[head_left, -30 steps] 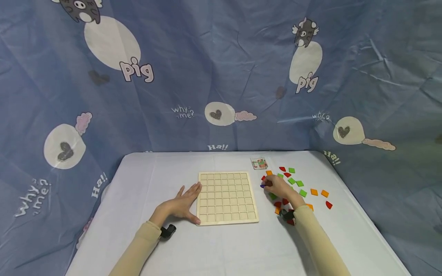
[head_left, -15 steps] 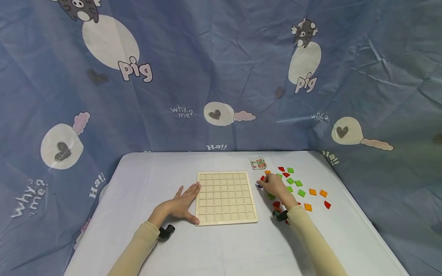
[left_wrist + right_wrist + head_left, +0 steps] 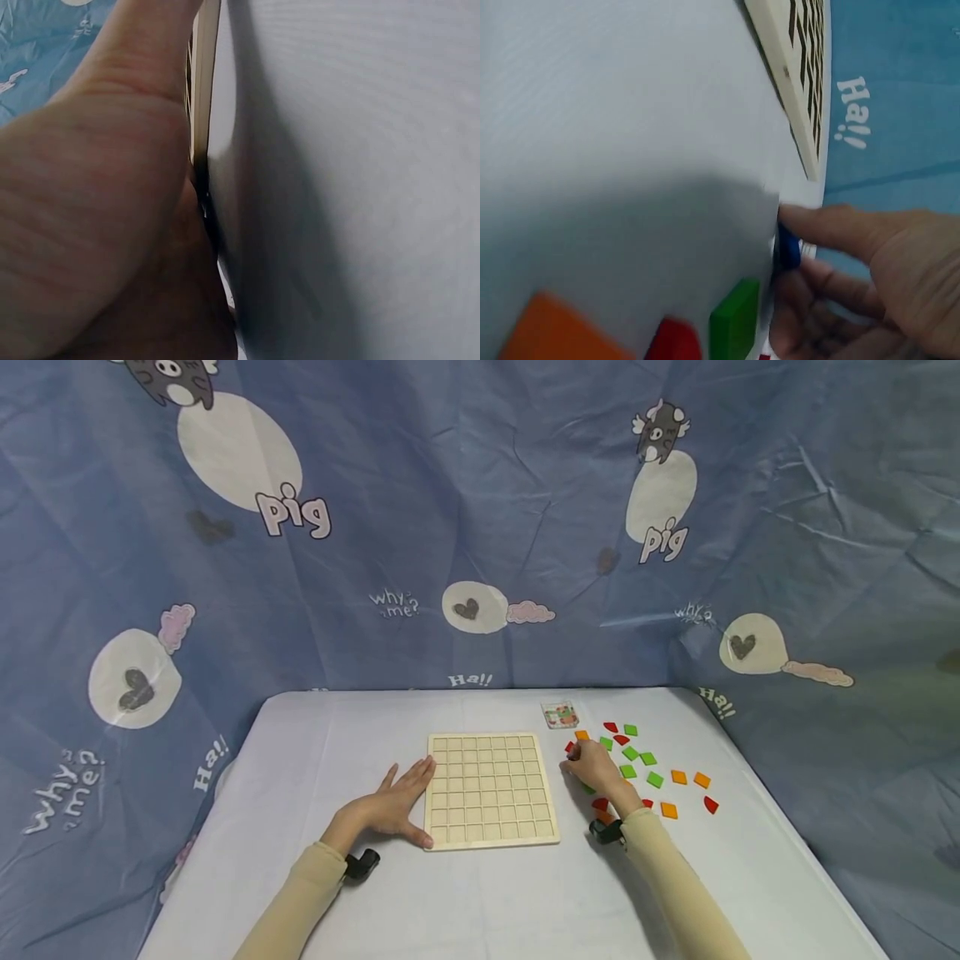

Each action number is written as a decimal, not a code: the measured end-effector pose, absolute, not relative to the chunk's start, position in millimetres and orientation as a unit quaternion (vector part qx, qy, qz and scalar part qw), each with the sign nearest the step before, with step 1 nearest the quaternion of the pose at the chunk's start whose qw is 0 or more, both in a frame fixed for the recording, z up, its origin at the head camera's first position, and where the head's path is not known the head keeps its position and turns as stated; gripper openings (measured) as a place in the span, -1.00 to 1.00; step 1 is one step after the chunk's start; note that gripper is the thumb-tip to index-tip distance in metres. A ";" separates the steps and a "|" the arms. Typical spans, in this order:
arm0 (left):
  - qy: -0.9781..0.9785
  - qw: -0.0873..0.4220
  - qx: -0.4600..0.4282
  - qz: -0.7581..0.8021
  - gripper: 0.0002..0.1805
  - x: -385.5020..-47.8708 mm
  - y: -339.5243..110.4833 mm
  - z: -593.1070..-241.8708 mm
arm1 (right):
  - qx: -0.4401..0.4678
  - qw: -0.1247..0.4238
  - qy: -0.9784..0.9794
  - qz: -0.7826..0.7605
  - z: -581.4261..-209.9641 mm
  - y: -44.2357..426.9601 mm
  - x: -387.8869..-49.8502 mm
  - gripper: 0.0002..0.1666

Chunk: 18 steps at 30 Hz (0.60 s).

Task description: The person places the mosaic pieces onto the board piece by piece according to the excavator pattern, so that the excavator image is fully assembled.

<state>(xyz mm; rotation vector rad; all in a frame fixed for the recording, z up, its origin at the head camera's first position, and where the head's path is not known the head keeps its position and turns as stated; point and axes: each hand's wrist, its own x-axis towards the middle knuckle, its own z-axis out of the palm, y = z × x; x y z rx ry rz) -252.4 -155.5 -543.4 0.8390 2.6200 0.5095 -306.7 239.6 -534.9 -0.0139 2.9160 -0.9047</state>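
The wooden grid board (image 3: 491,789) lies flat on the white table, its rim also showing in the left wrist view (image 3: 202,90) and the right wrist view (image 3: 786,75). Against its left edge rests the left hand (image 3: 390,806), thumb and fingers spread; its palm side (image 3: 82,217) fills much of the left wrist view. To the right of the board, the right hand (image 3: 596,767) pinches a small blue piece (image 3: 787,247) between thumb and fingers (image 3: 817,289), low over the table. Close to that hand lie a green piece (image 3: 733,322) and a red piece (image 3: 673,341).
Loose green (image 3: 648,759), orange (image 3: 669,811) and red (image 3: 711,805) pieces are scattered to the right of the board. A small picture card (image 3: 560,715) lies behind the right hand. A blue patterned cloth (image 3: 375,527) hangs behind the table.
The right hand has shifted slightly left, and the blue piece it pinches shows less in the head view. The left hand stays against the board, which has not moved on the table.
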 end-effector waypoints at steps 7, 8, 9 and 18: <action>0.924 0.179 0.289 0.175 0.53 -255.1 -158.1 -544.9 | -0.065 0.058 0.945 -0.315 -540.4 251.8 -307.4 -0.72; 0.925 0.180 0.288 0.173 0.53 -255.3 -158.2 -544.9 | -0.066 0.059 0.945 -0.314 -540.8 253.3 -307.0 -0.72; 0.924 0.179 0.289 0.176 0.53 -255.5 -158.3 -545.0 | -0.067 0.059 0.945 -0.313 -541.1 254.5 -306.5 -0.71; 0.923 0.180 0.292 0.176 0.52 -254.0 -157.8 -546.6 | -0.084 0.058 0.944 -0.314 -542.3 264.8 -303.3 -0.71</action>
